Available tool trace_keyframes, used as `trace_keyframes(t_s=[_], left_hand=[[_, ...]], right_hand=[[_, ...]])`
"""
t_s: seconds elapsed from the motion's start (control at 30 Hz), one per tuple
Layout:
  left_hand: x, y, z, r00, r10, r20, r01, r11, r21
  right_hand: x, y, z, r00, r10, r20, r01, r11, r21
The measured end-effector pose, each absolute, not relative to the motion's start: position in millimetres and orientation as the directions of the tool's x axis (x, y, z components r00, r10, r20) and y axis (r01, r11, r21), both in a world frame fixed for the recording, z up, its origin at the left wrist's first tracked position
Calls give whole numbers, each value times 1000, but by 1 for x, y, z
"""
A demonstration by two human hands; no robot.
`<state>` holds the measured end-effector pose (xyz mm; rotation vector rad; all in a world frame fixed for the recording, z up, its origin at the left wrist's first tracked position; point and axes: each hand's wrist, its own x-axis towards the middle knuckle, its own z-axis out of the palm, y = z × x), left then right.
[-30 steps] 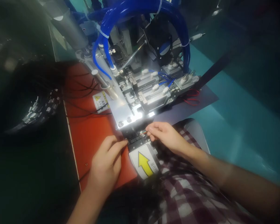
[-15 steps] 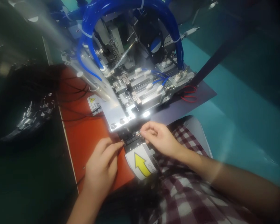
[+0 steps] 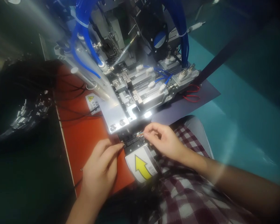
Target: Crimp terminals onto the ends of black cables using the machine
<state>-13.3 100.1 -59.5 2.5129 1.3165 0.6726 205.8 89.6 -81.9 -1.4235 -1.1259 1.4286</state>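
Wires (image 3: 140, 134) at the right end of a black holder (image 3: 133, 142), right hand (image 3: 164, 140) pinching them, left hand (image 3: 102, 165) at the holder's left edge.
Right thumb and finger closed on the wires (thin, too small to count), tips pointing left over the holder; left thumb and fingertip close together, can't tell if gripping anything. Arrow label (image 3: 141, 165) just on the near side of the holder, metal machine (image 3: 151, 96) with blue hoses (image 3: 180, 34) on the far side, red board (image 3: 84, 133) left, checked cloth (image 3: 184, 199) near right.
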Motion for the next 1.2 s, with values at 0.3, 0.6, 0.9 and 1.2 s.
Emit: trace_keyframes(t_s=[0.3, 0.6, 0.9, 1.2], left_hand=[[-15, 99, -60, 488, 832, 265, 737, -555, 386], [-13, 100, -60, 489, 825, 283, 716, -565, 409], [-10, 95, -54, 433, 829, 353, 704, -556, 442], [11, 76, -14, 392, 910, -134, 543, -111, 832]], right_hand=[[205, 94, -82, -40, 949, -312, 36, -310, -950], [196, 91, -77, 32, 999, -42, 314, -50, -948], [196, 89, -61, 27, 998, -55, 361, -61, -931], [205, 77, -22, -192, 965, -179, 52, -172, -984]])
